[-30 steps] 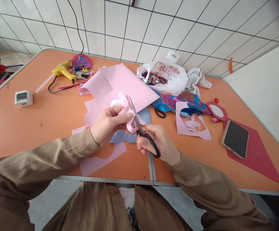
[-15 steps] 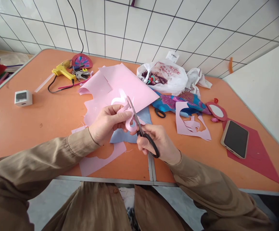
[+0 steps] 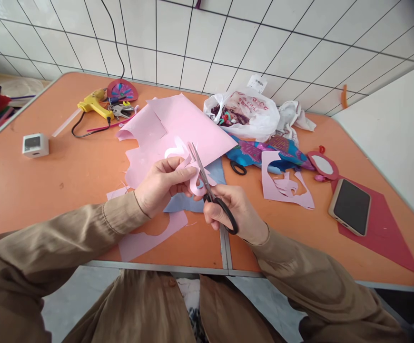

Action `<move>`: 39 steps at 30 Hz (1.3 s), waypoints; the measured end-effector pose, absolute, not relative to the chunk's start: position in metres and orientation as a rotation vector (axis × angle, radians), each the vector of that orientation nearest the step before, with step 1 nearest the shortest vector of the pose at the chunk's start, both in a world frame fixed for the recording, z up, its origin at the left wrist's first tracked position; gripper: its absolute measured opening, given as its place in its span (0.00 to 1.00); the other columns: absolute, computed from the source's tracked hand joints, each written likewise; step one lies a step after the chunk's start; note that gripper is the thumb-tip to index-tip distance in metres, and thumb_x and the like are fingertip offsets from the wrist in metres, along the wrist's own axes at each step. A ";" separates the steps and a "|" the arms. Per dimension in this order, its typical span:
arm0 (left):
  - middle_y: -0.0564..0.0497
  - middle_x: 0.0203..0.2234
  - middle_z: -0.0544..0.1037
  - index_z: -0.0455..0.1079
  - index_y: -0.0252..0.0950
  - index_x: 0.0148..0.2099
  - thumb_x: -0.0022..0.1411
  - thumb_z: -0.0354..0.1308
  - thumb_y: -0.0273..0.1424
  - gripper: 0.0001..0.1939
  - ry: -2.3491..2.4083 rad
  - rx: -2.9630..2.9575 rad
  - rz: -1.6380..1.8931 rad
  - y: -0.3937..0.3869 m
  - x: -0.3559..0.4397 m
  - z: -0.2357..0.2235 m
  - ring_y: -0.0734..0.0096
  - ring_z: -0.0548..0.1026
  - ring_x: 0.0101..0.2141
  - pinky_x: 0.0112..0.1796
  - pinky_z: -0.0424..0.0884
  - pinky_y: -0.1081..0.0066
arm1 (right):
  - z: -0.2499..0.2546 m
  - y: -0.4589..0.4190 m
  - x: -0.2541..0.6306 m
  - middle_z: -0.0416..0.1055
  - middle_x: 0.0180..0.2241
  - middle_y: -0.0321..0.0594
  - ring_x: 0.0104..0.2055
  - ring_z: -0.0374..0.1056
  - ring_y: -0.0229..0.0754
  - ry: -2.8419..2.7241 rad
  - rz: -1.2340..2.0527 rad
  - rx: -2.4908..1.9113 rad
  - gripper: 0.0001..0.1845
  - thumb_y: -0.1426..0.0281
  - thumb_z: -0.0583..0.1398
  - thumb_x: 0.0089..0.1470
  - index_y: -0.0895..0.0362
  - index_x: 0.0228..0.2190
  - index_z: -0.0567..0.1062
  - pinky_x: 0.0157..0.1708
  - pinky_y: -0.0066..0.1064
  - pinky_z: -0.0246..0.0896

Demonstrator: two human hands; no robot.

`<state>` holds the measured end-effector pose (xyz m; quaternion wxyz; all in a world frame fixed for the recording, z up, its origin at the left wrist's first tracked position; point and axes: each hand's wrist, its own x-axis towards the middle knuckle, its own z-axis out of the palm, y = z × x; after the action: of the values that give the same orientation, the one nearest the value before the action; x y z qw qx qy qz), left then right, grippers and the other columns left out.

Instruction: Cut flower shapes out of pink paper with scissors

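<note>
My left hand (image 3: 164, 183) pinches a curved, looped pink cutout (image 3: 197, 186) between thumb and fingers. In my right hand (image 3: 233, 207) are black-handled scissors (image 3: 207, 178), their blades slanting up and left across the cutout. The blades look nearly closed; whether they bite into the pink material I cannot tell. Under and behind both hands lies a large pink sheet (image 3: 189, 116), with a blue piece (image 3: 216, 171) partly beneath it. A pink offcut (image 3: 150, 243) with a curved edge rests below my left wrist.
A yellow glue gun (image 3: 96, 105) and keys (image 3: 121, 111) lie at the back left, near a white cube (image 3: 35, 145). A plastic bag (image 3: 257, 114) stands at the back. Rightward are a cut pink scrap (image 3: 269, 183), a phone (image 3: 351, 205) and a red sheet (image 3: 389, 228).
Both hands stay almost in place, with only tiny shifts of the cutout and scissors. The view moves very slightly. Nothing has been let go or picked up.
</note>
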<state>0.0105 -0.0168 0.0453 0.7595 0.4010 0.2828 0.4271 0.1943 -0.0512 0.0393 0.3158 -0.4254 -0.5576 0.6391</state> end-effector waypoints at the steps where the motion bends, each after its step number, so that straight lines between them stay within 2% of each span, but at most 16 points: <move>1: 0.51 0.19 0.76 0.71 0.33 0.23 0.60 0.67 0.34 0.16 0.622 0.872 0.930 -0.017 0.010 0.045 0.71 0.75 0.23 0.29 0.68 0.69 | 0.039 -0.051 0.194 0.64 0.20 0.30 0.15 0.59 0.31 -1.472 1.684 -1.121 0.29 0.48 0.71 0.44 0.59 0.35 0.76 0.13 0.24 0.55; 17: 0.50 0.18 0.75 0.72 0.31 0.24 0.60 0.65 0.31 0.14 0.662 0.900 0.927 -0.015 0.009 0.048 0.71 0.75 0.22 0.26 0.68 0.73 | 0.042 -0.052 0.194 0.63 0.17 0.28 0.14 0.57 0.30 -1.477 1.686 -1.166 0.31 0.45 0.70 0.43 0.59 0.33 0.73 0.14 0.24 0.54; 25: 0.49 0.19 0.75 0.70 0.33 0.23 0.60 0.64 0.30 0.15 0.670 0.913 0.909 -0.014 0.008 0.051 0.70 0.75 0.22 0.26 0.66 0.72 | 0.044 -0.051 0.193 0.63 0.16 0.28 0.14 0.57 0.30 -1.471 1.689 -1.220 0.33 0.43 0.70 0.41 0.59 0.33 0.72 0.14 0.24 0.55; 33: 0.51 0.20 0.75 0.72 0.33 0.24 0.58 0.67 0.34 0.14 0.706 0.937 0.909 -0.014 0.007 0.051 0.72 0.73 0.22 0.26 0.66 0.72 | 0.044 -0.052 0.194 0.66 0.20 0.31 0.16 0.62 0.32 -1.452 1.717 -1.113 0.35 0.41 0.69 0.41 0.60 0.34 0.73 0.15 0.27 0.61; 39: 0.51 0.19 0.75 0.71 0.33 0.25 0.56 0.68 0.35 0.14 0.711 0.940 0.898 -0.014 0.006 0.051 0.72 0.73 0.22 0.26 0.65 0.71 | 0.042 -0.051 0.195 0.66 0.19 0.31 0.15 0.61 0.31 -1.470 1.709 -1.170 0.34 0.42 0.70 0.41 0.60 0.32 0.73 0.14 0.25 0.57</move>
<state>0.0064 -0.0138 0.0512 0.7378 0.4283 0.3239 0.4090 0.1954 -0.0512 0.0423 0.2964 -0.4398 -0.5528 0.6427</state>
